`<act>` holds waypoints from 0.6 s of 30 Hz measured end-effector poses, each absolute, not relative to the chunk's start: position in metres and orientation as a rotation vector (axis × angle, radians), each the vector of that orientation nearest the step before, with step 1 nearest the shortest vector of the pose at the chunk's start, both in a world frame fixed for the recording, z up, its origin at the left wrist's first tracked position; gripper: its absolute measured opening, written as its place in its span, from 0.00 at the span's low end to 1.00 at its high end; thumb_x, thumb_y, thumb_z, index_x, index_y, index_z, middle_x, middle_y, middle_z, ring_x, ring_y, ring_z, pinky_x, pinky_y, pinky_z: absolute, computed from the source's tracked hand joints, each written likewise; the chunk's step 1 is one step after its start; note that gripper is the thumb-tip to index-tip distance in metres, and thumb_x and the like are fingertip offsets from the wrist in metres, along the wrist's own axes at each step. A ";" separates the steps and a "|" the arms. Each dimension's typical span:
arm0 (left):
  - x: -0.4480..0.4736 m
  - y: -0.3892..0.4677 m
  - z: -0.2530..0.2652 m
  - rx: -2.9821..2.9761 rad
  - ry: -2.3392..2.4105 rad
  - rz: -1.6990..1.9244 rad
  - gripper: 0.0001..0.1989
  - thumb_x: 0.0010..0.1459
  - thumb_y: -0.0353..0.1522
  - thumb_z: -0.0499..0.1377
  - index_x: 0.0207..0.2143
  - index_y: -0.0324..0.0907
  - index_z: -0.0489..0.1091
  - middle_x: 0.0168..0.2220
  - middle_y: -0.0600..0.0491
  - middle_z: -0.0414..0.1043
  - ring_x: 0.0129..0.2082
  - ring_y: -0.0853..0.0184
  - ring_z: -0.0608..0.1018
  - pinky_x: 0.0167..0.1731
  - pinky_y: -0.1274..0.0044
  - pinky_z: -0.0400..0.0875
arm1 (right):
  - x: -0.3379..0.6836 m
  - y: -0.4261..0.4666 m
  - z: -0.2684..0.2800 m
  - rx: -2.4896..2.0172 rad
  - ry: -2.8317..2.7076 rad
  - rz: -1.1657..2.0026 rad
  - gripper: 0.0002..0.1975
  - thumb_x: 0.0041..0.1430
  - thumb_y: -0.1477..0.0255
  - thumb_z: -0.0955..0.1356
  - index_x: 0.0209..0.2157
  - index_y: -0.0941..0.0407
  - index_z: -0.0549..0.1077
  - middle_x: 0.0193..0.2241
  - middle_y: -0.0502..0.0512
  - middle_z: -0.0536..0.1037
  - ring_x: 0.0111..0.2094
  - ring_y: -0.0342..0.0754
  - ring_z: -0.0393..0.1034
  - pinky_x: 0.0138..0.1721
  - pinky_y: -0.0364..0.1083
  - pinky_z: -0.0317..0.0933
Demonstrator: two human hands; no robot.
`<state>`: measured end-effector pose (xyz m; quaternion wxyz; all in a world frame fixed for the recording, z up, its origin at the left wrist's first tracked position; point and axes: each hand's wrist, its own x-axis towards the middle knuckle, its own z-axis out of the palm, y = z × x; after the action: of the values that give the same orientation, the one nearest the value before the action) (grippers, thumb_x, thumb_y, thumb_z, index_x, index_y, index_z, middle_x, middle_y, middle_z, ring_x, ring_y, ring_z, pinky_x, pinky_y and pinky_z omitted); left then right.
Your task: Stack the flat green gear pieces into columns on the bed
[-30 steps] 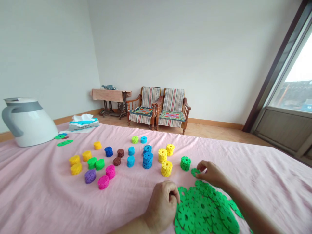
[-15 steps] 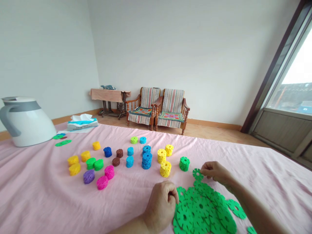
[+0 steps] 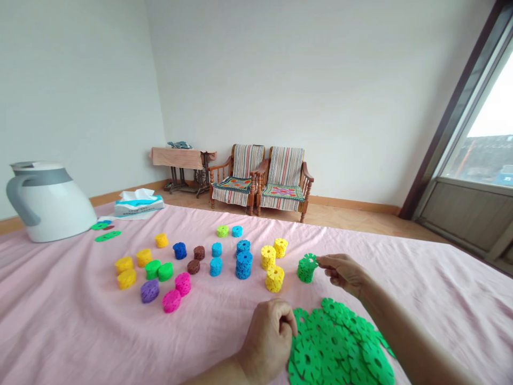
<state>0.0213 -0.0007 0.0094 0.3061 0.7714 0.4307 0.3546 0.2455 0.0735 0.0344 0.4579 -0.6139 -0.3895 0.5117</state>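
Observation:
My right hand (image 3: pixel 340 271) pinches the edge of a green notched plastic disc (image 3: pixel 310 259), a flat snowflake-shaped piece. That disc lies at the top of a short green stack (image 3: pixel 305 274), slightly tilted; I cannot tell whether it rests fully on it. My left hand (image 3: pixel 271 334) is closed with curled fingers at the left edge of a spread pile of green discs (image 3: pixel 340 347). Its fingertips are hidden, so whatever it grips does not show. Left of the green stack stand yellow stacks (image 3: pixel 274 279) of the same kind of disc.
Several more stacks stand to the left: blue (image 3: pixel 243 266), brown (image 3: pixel 193 267), pink (image 3: pixel 172 301), purple (image 3: pixel 149 291) and orange-yellow (image 3: pixel 126 278). A white jug (image 3: pixel 60 208) and a tissue box (image 3: pixel 139 206) are at the far left of the pink cloth (image 3: pixel 100 347).
My right hand has moved left and away from me, carrying the green disc from beside the pile to the top of the green stack. My left hand stays by the pile.

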 end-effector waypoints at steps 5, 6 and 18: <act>0.021 -0.001 0.011 2.032 1.146 0.932 0.15 0.36 0.18 0.44 0.16 0.39 0.68 0.18 0.56 0.67 0.23 0.70 0.71 0.26 0.80 0.60 | 0.241 0.081 0.035 -1.582 -0.948 1.272 0.08 0.38 0.72 0.71 0.17 0.59 0.67 0.13 0.45 0.65 0.14 0.34 0.56 0.14 0.37 0.44; 0.022 -0.001 0.011 2.030 1.144 0.933 0.15 0.36 0.18 0.44 0.16 0.39 0.68 0.18 0.56 0.67 0.23 0.70 0.71 0.26 0.80 0.60 | 0.241 0.081 0.035 -1.598 -0.949 1.273 0.08 0.38 0.72 0.71 0.17 0.59 0.67 0.14 0.45 0.66 0.14 0.35 0.56 0.14 0.37 0.45; 0.021 -0.001 0.011 2.024 1.140 0.952 0.15 0.36 0.17 0.45 0.16 0.39 0.68 0.18 0.56 0.67 0.23 0.70 0.71 0.27 0.81 0.59 | 0.249 0.081 0.031 -1.708 -1.005 1.202 0.08 0.41 0.69 0.70 0.21 0.58 0.70 0.21 0.51 0.74 0.16 0.36 0.60 0.16 0.38 0.50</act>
<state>0.0215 -0.0006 0.0109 0.3103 0.7664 0.4316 0.3606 0.2492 0.0807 0.0313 0.4003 -0.6751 -0.3975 0.4754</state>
